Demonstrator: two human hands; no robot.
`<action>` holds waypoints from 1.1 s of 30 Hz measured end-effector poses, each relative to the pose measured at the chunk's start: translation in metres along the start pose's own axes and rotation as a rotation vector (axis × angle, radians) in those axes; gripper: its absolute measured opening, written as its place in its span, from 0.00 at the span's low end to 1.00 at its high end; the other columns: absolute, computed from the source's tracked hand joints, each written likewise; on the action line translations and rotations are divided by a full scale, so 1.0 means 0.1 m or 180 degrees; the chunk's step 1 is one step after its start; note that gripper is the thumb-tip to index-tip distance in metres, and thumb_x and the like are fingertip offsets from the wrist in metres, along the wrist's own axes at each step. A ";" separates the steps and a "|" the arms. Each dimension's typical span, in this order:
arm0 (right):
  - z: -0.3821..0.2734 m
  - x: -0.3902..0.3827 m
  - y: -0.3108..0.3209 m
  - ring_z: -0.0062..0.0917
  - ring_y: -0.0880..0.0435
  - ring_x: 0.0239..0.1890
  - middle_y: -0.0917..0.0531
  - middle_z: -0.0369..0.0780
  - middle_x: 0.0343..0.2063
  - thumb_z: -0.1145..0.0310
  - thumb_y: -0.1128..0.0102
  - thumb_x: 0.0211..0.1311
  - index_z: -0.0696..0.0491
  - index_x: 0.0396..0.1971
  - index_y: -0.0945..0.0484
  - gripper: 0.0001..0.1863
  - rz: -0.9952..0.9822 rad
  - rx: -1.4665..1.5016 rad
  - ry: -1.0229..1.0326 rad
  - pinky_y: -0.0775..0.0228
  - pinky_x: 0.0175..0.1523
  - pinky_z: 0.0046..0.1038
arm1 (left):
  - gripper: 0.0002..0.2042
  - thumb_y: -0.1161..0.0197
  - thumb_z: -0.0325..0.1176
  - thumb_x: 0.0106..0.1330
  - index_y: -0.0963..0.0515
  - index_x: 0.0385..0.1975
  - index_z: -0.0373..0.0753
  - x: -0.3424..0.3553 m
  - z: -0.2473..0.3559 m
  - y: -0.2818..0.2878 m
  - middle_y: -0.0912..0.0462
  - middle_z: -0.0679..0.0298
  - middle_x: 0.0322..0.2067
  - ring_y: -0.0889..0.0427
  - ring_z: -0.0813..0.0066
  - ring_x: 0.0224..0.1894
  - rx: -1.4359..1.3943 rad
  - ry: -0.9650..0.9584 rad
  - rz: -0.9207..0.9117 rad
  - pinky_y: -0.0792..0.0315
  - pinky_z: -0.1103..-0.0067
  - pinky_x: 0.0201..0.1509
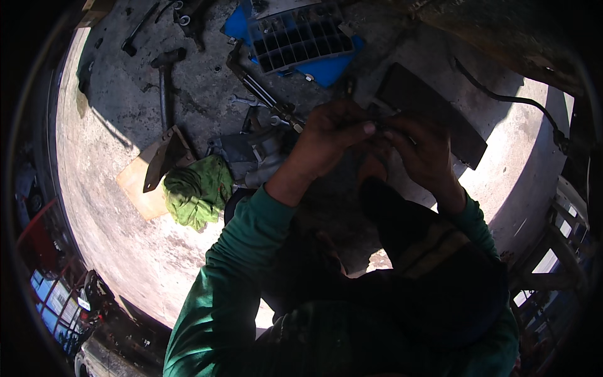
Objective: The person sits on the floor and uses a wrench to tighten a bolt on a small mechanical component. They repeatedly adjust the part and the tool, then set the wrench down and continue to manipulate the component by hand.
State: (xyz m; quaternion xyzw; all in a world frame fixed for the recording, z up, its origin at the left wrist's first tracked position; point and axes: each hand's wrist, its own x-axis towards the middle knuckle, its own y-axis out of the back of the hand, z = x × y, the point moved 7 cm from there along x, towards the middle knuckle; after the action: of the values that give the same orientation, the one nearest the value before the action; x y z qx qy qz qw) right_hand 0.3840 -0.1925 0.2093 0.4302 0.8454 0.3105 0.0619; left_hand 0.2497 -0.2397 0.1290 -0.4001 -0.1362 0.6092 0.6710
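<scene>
Close together over the floor, in front of my knees, are my left hand (326,137) and my right hand (422,149). Both are closed, thumbs and fingertips pinched toward each other around something small and dark; shadow hides what it is. Just left of my left hand lies a long tool with metal tubes (259,88), which looks like a gas torch. Beside it are a small open-end wrench (246,101) and a grey metal part (262,154). A dark flat slab (433,114) lies beyond my right hand.
A compartment box with small parts (303,39) sits on a blue case (330,72) at the far side. Leftward are a hammer (164,88), a dark metal bracket (169,154) and a crumpled green cloth (198,190). A dark hose (502,97) curves at the far right.
</scene>
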 end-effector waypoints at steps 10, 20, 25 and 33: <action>0.04 0.02 0.06 0.32 0.14 0.27 0.16 0.43 0.27 0.72 0.33 0.58 0.56 0.36 0.16 0.07 0.0007 -0.0179 -0.0086 0.24 0.32 0.28 | 0.08 0.38 0.23 0.67 0.27 0.41 0.28 0.09 -0.05 0.10 0.17 0.50 0.37 0.12 0.58 0.39 0.0381 0.0023 0.0168 0.15 0.69 0.43; 0.00 0.06 0.07 0.33 0.19 0.21 0.21 0.41 0.21 0.69 0.28 0.53 0.56 0.27 0.20 0.09 -0.0161 -0.0592 0.0237 0.29 0.25 0.31 | 0.07 0.39 0.23 0.66 0.25 0.41 0.28 0.10 0.00 0.07 0.16 0.50 0.38 0.12 0.60 0.40 0.0187 -0.0059 -0.0028 0.15 0.71 0.43; -0.07 0.08 0.04 0.34 0.20 0.21 0.22 0.41 0.22 0.70 0.28 0.54 0.55 0.28 0.22 0.09 -0.0183 -0.0540 0.0417 0.31 0.24 0.32 | 0.06 0.38 0.23 0.66 0.24 0.40 0.28 0.10 -0.02 0.09 0.16 0.51 0.37 0.12 0.60 0.40 0.0165 -0.0054 -0.0071 0.15 0.72 0.42; -0.09 0.04 0.06 0.36 0.18 0.23 0.20 0.42 0.25 0.71 0.30 0.56 0.55 0.31 0.21 0.08 -0.0300 -0.0571 0.0390 0.29 0.26 0.32 | 0.06 0.38 0.22 0.66 0.24 0.40 0.27 0.08 -0.05 0.07 0.16 0.51 0.36 0.12 0.59 0.39 0.0400 0.0129 -0.0060 0.16 0.71 0.42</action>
State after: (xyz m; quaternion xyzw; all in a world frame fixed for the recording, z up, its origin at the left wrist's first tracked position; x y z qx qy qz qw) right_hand 0.3821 -0.1908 0.2207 0.3630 0.8357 0.4073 0.0629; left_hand 0.2501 -0.2341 0.1187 -0.3681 -0.0879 0.6020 0.7031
